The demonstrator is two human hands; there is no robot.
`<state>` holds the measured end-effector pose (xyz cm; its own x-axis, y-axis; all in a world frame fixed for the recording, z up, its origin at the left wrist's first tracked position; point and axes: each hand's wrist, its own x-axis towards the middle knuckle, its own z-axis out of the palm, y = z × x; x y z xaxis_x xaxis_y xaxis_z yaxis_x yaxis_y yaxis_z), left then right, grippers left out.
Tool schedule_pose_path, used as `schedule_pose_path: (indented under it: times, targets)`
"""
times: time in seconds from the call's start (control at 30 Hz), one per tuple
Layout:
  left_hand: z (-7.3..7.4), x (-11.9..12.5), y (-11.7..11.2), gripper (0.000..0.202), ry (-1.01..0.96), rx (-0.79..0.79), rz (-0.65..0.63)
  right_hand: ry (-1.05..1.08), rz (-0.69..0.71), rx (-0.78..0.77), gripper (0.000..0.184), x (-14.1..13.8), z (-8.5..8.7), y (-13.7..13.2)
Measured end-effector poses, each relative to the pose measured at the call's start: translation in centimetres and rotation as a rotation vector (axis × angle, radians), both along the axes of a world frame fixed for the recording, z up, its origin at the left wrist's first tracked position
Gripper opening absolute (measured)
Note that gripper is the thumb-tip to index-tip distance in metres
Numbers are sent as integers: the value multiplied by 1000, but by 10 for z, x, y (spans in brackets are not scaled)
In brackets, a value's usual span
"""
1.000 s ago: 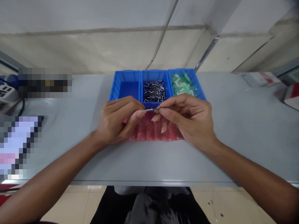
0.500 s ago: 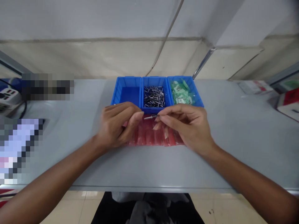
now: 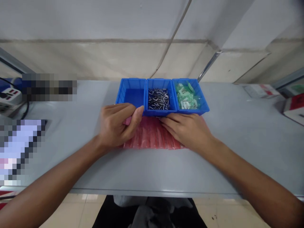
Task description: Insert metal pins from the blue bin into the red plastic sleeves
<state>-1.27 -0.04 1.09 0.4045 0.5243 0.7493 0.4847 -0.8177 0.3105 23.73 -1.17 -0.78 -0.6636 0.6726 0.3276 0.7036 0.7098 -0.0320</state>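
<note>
My left hand (image 3: 117, 125) rests at the left end of a translucent red plastic strip with rows of pockets (image 3: 152, 136), its thumb raised beside the front wall of a blue three-part bin (image 3: 161, 112). My right hand (image 3: 187, 131) lies flat on the strip's right half, fingertips just below the bin. The bin's middle part holds several steel pins (image 3: 158, 98), and its right part holds green packets (image 3: 186, 96). Its left part shows a bare blue floor (image 3: 134, 98). No pin shows in either hand; my left fingertips are partly hidden.
A grey table (image 3: 71, 164) carries everything, with its front edge close to my lap. A power strip (image 3: 9, 96) and pixelated objects sit at the left. Red-and-white boxes (image 3: 295, 107) stand at the right, and a pale wall rises behind.
The steel pin once pinched between my hands no longer shows. My hands have moved apart and down onto the red strip, and my right hand now lies flat.
</note>
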Motion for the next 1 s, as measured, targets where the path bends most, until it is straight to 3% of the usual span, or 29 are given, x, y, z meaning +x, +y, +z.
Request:
schedule_pose_path:
  times: [0.1, 0.17, 0.23, 0.37, 0.47, 0.6, 0.87, 1.0]
  targets:
    - [0, 0, 1, 38, 4, 83, 86, -99, 7, 41, 28, -5, -1, 0]
    - [0, 0, 2, 39, 25, 111, 91, -44, -3, 30, 26, -8, 1, -1]
    - [0, 0, 2, 36, 48, 116, 91, 93, 3, 8, 23, -10, 4, -3]
    - [-1, 1, 2, 4, 108, 123, -26, 566, 54, -96, 20, -15, 14, -8]
    - [-3, 3, 2, 19, 140, 135, -116, 784, 23, -209, 16, -19, 19, -13]
    - [-2, 5, 0, 3, 103, 110, -86, 971, -33, -369, 11, -22, 20, -17]
    - [2, 6, -3, 5, 77, 83, -86, 1208, 33, -606, 5, -26, 19, -20]
    - [-2, 4, -3, 3, 39, 64, -18, 1291, 7, -693, 8, -27, 22, -21]
